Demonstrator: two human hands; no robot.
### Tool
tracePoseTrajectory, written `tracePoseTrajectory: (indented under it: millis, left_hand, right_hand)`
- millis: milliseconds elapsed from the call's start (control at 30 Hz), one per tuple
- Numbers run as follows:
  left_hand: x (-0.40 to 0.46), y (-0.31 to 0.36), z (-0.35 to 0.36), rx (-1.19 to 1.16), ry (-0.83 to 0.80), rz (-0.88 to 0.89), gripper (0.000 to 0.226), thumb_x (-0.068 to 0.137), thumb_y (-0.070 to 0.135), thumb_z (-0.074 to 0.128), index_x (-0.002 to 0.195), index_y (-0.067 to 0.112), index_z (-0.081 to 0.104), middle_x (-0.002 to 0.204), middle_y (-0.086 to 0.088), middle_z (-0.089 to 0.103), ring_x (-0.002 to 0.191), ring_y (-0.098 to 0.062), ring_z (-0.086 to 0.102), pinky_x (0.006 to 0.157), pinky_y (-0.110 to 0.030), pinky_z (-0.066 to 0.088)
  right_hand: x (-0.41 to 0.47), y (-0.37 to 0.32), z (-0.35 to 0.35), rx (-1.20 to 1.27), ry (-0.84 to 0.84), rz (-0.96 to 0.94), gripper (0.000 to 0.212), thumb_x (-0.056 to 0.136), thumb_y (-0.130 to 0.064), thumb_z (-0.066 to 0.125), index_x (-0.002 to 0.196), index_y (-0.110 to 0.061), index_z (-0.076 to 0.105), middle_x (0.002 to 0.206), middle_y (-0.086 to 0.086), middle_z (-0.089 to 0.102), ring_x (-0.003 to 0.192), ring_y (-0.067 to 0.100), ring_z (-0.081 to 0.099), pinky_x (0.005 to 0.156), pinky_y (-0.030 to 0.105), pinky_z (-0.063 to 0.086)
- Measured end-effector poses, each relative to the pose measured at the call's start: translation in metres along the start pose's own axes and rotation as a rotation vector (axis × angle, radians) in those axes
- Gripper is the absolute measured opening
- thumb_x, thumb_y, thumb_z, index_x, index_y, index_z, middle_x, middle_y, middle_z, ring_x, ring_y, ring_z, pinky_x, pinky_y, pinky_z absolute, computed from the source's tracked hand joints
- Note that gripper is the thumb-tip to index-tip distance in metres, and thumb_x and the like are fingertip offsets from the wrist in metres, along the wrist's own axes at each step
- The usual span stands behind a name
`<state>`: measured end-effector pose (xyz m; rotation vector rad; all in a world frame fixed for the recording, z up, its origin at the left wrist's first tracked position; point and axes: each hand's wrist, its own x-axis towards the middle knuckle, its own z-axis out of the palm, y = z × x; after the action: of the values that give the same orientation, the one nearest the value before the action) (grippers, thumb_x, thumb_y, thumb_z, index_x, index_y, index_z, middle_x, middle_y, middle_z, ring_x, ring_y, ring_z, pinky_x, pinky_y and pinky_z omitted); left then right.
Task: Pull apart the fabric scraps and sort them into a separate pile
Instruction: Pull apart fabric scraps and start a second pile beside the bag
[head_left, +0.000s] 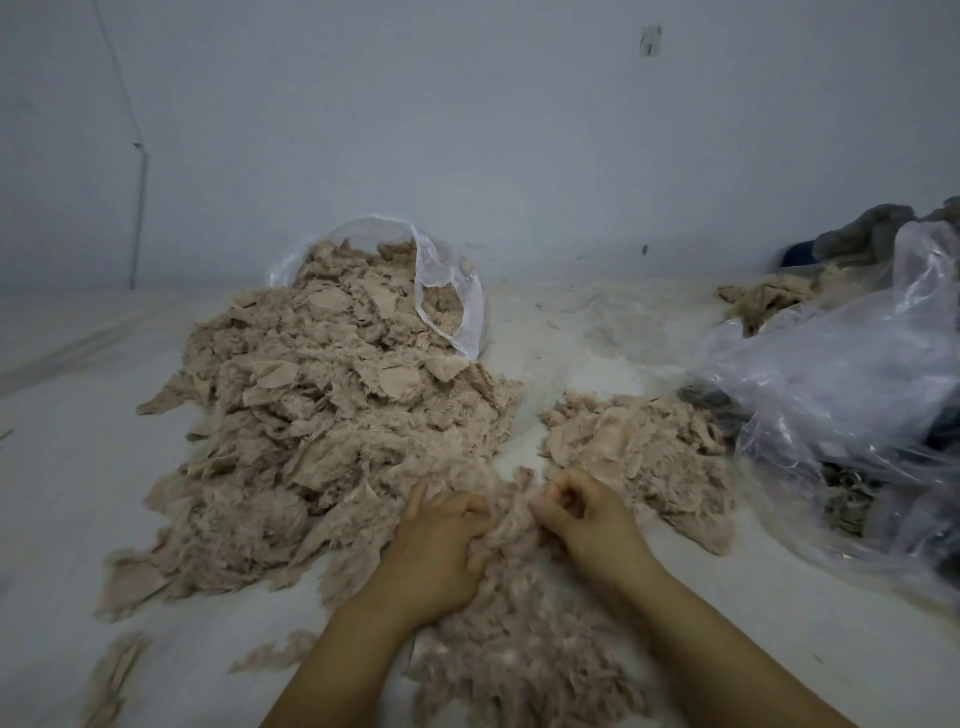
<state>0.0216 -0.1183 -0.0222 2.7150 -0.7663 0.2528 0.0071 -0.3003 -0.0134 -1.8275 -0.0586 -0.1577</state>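
Both hands are working at the near edge of the scene. The left hand (441, 540) is gripping a fuzzy, pale beige clump of fabric scraps (511, 530), fingers curled into it, and the right hand (582, 512) is pinching the same clump from the other side, its grip clenched on the fibres. The clump is lying on the white sheet-covered surface (62, 467) between the two wrists and is trailing down toward the viewer.

To the left, the large heap of unsorted beige scraps (322, 415) is spilling out of a clear plastic bag (447, 296) lying on its side. To the right, the smaller separate pile of pulled-apart scraps (634, 441) is sitting just beside a crumpled translucent plastic bag (852, 395).

The main risk, as I judge it, is mixing. The clump being worked is touching the big heap's near edge, so a hard pull is likely to drag unsorted pieces along. The sorted pile is also lying close to the hands, and loose fluff could be drifting back across the narrow gap. The fibres are looking matted, so the clump may be tearing unevenly, leaving tangles unseparated. Stray bits are already lying at the lower left (111, 675), suggesting scatter is another hazard.
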Motion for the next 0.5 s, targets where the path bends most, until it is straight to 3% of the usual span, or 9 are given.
tracePoseTrajectory:
  millis: [67, 167, 267, 333, 400, 467, 500]
  left_hand:
    - [0.0006, -0.0016, 0.0008, -0.032, 0.039, -0.039, 0.028, 0.095, 0.037, 0.047, 0.114, 0.024, 0.063, 0.128, 0.016, 0.048, 0.124, 0.000, 0.037, 0.111, -0.027, -0.018]
    - [0.0010, 0.0003, -0.0005, -0.144, 0.091, -0.042, 0.030, 0.098, 0.037, 0.042, 0.096, 0.019, 0.067, 0.114, 0.012, 0.058, 0.115, 0.000, 0.046, 0.116, -0.030, -0.009]
    - [0.0032, 0.0044, -0.0043, -0.268, 0.171, -0.100, 0.035, 0.099, 0.030, 0.040, 0.072, 0.017, 0.057, 0.077, 0.006, 0.057, 0.082, -0.007, 0.055, 0.115, -0.030, 0.008]
    - [0.0045, 0.0055, -0.0048, -0.376, 0.282, -0.160, 0.038, 0.099, 0.024, 0.043, 0.061, 0.023, 0.043, 0.062, 0.008, 0.046, 0.064, -0.007, 0.047, 0.098, -0.029, 0.030]
    - [0.0055, 0.0043, -0.0044, -0.483, 0.390, -0.237, 0.040, 0.098, 0.023, 0.045, 0.059, 0.020, 0.036, 0.058, 0.005, 0.040, 0.057, -0.011, 0.039, 0.064, -0.027, 0.033]
    - [0.0066, 0.0028, -0.0044, -0.572, 0.429, -0.287, 0.041, 0.098, 0.025, 0.045, 0.059, 0.018, 0.033, 0.055, 0.002, 0.035, 0.052, -0.010, 0.032, 0.051, -0.025, 0.023]
    - [0.0074, 0.0018, -0.0050, -0.627, 0.441, -0.310, 0.043, 0.098, 0.026, 0.045, 0.058, 0.019, 0.032, 0.053, 0.005, 0.032, 0.049, -0.008, 0.028, 0.049, -0.024, 0.021]
  right_hand:
    - [-0.0005, -0.0004, 0.0016, 0.231, -0.020, 0.088, 0.022, 0.093, -0.012, 0.059, 0.074, -0.012, 0.050, 0.065, 0.004, 0.056, 0.062, 0.019, 0.059, 0.061, 0.031, 0.053]
    - [-0.0024, -0.0038, 0.0060, 0.312, -0.058, 0.166, 0.019, 0.088, -0.023, 0.066, 0.083, -0.013, 0.052, 0.069, 0.003, 0.058, 0.059, 0.012, 0.060, 0.055, 0.022, 0.051]
    - [-0.0049, -0.0080, 0.0055, 0.302, -0.120, 0.193, 0.058, 0.057, -0.044, 0.081, 0.098, -0.013, 0.053, 0.080, 0.001, 0.062, 0.065, 0.009, 0.064, 0.058, 0.021, 0.051]
    - [-0.0066, -0.0081, 0.0043, 0.180, -0.180, 0.221, 0.069, 0.048, -0.048, 0.085, 0.099, -0.015, 0.053, 0.088, 0.004, 0.062, 0.076, 0.017, 0.065, 0.067, 0.029, 0.055]
    - [-0.0081, -0.0074, 0.0045, 0.091, -0.231, 0.205, 0.050, 0.062, -0.031, 0.087, 0.098, -0.016, 0.056, 0.086, 0.001, 0.067, 0.076, 0.018, 0.067, 0.067, 0.030, 0.055]
    - [-0.0067, -0.0068, 0.0063, 0.177, -0.191, 0.162, 0.018, 0.079, -0.002, 0.073, 0.090, -0.009, 0.060, 0.066, 0.000, 0.065, 0.056, 0.011, 0.062, 0.053, 0.023, 0.049]
    - [-0.0056, -0.0066, 0.0048, 0.222, -0.147, 0.162, 0.013, 0.082, 0.006, 0.066, 0.086, -0.006, 0.061, 0.058, 0.000, 0.062, 0.049, 0.009, 0.058, 0.048, 0.022, 0.047]
